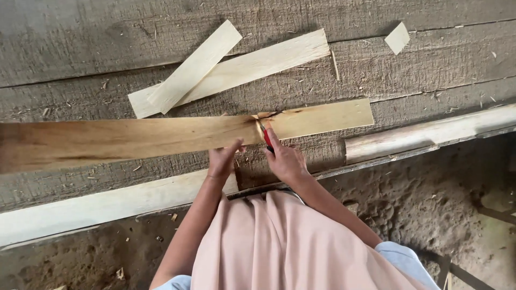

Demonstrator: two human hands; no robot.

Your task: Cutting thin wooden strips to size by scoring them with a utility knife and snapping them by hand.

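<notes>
Head view, looking straight down: a long brown wooden strip (134, 138) lies across a grey plank table (80, 48). Right hand (285, 160) is closed round a red-handled knife (264, 134), its tip at a crack in the strip's upper edge. Left hand (223, 159) presses on the strip's near edge just beside it, fingers curled, gripping nothing. Two pale strips (231, 70) lie crossed further back (a small chip (398, 37) too).
</notes>
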